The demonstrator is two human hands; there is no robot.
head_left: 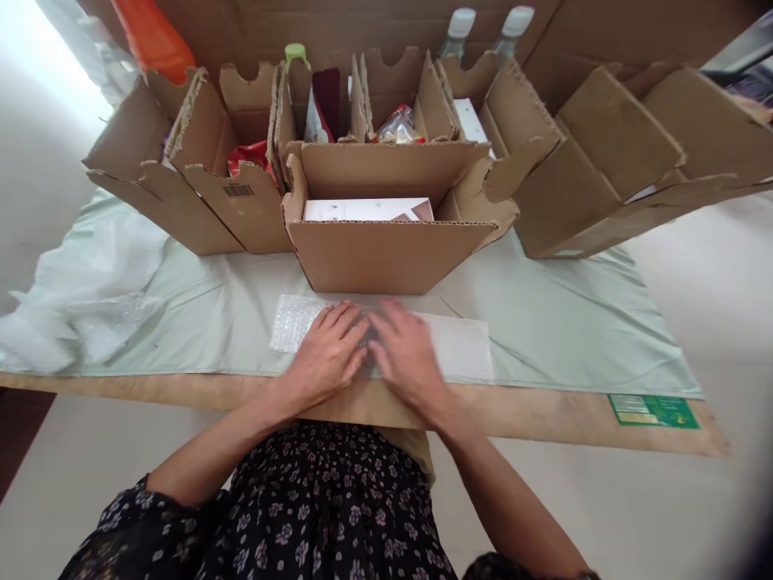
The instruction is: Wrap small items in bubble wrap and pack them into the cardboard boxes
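Both of my hands lie side by side on a sheet of bubble wrap (459, 346) spread near the front edge of the work surface. My left hand (329, 352) rests flat on it, fingers stretched forward and slightly apart. My right hand (404, 350) presses down just beside it, fingers extended and a little blurred. Something small may sit under my fingertips, but I cannot make it out. Straight ahead stands an open cardboard box (386, 254) with a white carton (362, 209) inside.
A pale green plastic sheet (573, 322) covers the cardboard surface. Several open cardboard boxes (199, 185) stand in a row behind, some holding packets and bottles. Crumpled white plastic and bubble wrap (78, 306) lie at the left. A green label (655, 411) sits at the front right.
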